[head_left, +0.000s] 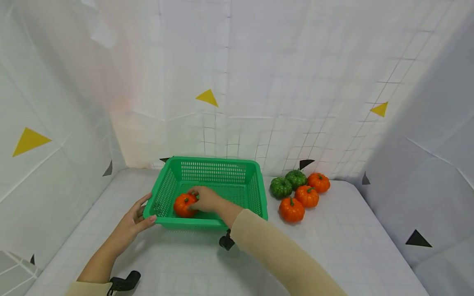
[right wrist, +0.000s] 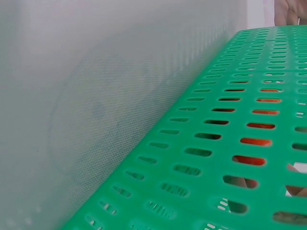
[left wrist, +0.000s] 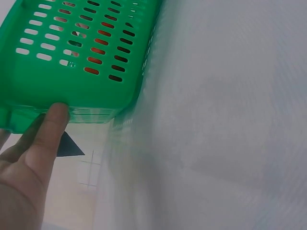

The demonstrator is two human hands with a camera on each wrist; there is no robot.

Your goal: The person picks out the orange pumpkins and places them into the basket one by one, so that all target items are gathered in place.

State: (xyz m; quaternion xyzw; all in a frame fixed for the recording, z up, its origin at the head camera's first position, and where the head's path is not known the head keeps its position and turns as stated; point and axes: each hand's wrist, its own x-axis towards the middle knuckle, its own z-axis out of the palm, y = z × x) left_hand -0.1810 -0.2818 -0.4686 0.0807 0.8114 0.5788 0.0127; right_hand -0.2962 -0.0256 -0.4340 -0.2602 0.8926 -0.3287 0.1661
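A green plastic basket (head_left: pixel 214 159) with slotted walls stands on the white-covered table. My left hand (head_left: pixel 129 224) grips its near left corner, thumb on the rim and fingers along the left side; the left wrist view shows the thumb against the basket wall (left wrist: pixel 72 91). Inside the basket, at the left, my right hand (head_left: pixel 207 200) holds a small orange pumpkin (head_left: pixel 183 206), fingers near its stem and thumb at its side. Bits of orange show through the basket's slots in the right wrist view, where the wall (right wrist: pixel 192 139) hides most of the right hand.
Right of the basket lie two green pumpkins (head_left: pixel 281 188) and three more orange pumpkins (head_left: pixel 291 210), grouped close together. White sheeting (head_left: pixel 259 82) with yellow and black triangles rises behind and at both sides. Dark wrist cameras (head_left: pixel 126 281) sit on both wrists.
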